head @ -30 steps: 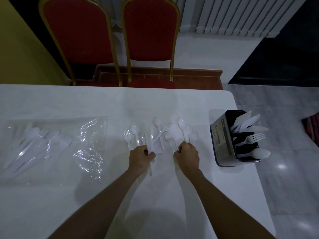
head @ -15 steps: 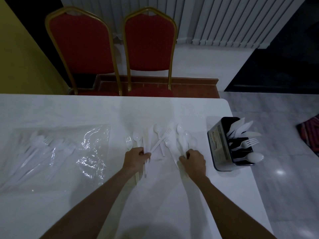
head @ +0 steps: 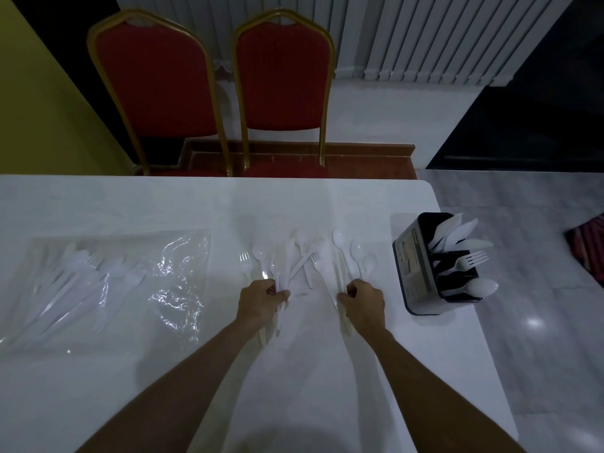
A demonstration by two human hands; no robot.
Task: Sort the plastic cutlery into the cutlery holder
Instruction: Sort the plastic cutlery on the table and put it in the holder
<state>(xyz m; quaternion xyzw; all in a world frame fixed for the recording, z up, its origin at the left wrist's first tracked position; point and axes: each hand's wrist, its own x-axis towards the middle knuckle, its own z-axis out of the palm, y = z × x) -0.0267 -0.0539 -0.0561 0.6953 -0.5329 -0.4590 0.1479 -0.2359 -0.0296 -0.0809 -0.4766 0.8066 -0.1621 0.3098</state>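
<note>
White plastic forks, spoons and knives (head: 304, 256) lie fanned out on the white table (head: 163, 207), heads pointing away from me. My left hand (head: 261, 300) is closed over the handles of the left bunch. My right hand (head: 364, 300) is closed over the handles of the spoons (head: 346, 256) on the right. A black cutlery holder (head: 411, 266) stands at the table's right edge with knives, a fork and a spoon leaning out of its compartments.
A clear plastic bag (head: 108, 282) with more white cutlery lies on the left of the table. Two red chairs (head: 281, 76) with gold frames stand behind the far edge. The table's right edge drops to a grey tiled floor (head: 539, 322).
My hands have drawn apart, the left staying on the left bunch and the right sliding right onto the spoon handles. The view has tilted up a little.
</note>
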